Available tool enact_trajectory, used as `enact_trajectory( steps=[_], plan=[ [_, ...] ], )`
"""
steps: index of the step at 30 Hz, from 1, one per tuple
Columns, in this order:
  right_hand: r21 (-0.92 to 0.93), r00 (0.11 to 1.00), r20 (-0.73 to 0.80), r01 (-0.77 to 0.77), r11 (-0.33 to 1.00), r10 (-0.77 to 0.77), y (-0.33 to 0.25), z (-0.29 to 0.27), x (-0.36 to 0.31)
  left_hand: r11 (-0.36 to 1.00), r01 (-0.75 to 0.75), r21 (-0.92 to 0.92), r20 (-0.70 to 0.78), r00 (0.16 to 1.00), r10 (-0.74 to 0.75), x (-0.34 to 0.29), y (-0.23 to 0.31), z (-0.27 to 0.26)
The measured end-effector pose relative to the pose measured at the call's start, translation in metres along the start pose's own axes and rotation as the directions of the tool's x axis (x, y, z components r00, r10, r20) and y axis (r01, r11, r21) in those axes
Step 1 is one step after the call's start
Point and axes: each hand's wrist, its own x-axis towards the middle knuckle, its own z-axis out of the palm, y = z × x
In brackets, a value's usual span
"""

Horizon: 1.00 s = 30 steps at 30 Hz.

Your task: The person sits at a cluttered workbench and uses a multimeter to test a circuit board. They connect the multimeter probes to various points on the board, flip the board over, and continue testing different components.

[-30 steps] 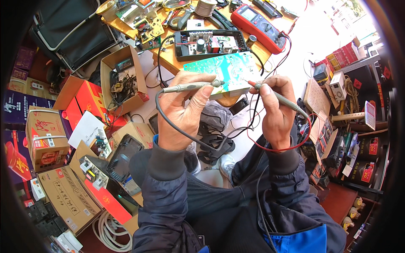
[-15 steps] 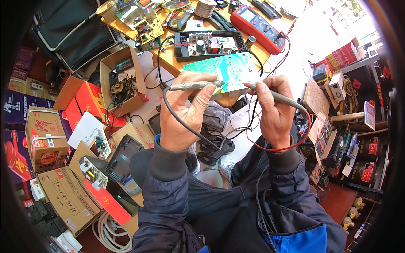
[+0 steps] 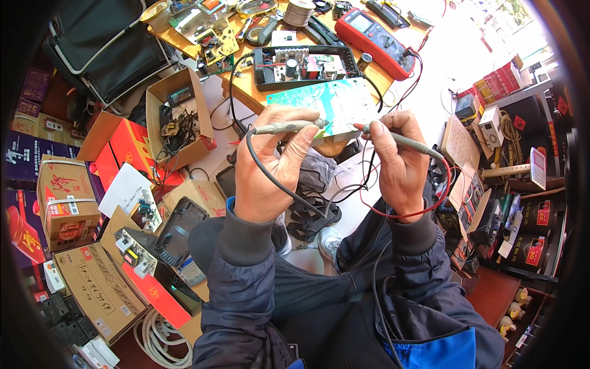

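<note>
My left hand (image 3: 268, 169) is closed around a grey test probe (image 3: 283, 126) with a black lead, held like a pen. Its tip points right, at the near edge of a green circuit board (image 3: 344, 98). From the other side, my right hand (image 3: 401, 163) pinches a second grey probe (image 3: 413, 144); its red tip points left at the board's near right part. Whether either tip touches the board, I cannot tell. The board lies at the table edge, partly washed out by glare. Behind it sits an open black case (image 3: 261, 74) with electronic parts inside.
A red multimeter (image 3: 382, 54) with leads lies on the wooden table (image 3: 243, 89), among tools, a solder spool (image 3: 299, 12) and loose boards. Cardboard boxes (image 3: 181, 117) crowd the left, with a folding chair (image 3: 101, 49) behind. Shelves and cables (image 3: 510, 132) stand right.
My left hand and its probe have shifted slightly right, and the black lead hangs a little differently. The right probe's tip has edged slightly down. Glare on the board has spread.
</note>
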Motion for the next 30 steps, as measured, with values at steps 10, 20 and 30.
enact_trajectory(
  steps=[10, 20, 30],
  plan=[
    [0.026, 0.999, -0.009, -0.046, 0.999, 0.047, -0.0015, -0.0003, 0.0, 0.984, -0.054, 0.172, 0.014, 0.999, 0.052, 0.0023, 0.0042, -0.0014],
    [-0.013, 0.996, 0.036, -0.08, 0.997, 0.08, -0.0036, -0.0036, -0.0015, 0.988, -0.045, 0.148, 0.048, 0.998, 0.038, 0.0009, 0.0034, -0.0023],
    [0.003, 0.999, -0.025, -0.025, 1.0, 0.025, -0.0008, 0.0002, -0.0001, 0.99, -0.045, 0.137, 0.043, 0.998, 0.039, 0.0017, 0.0039, -0.0016]
  ],
)
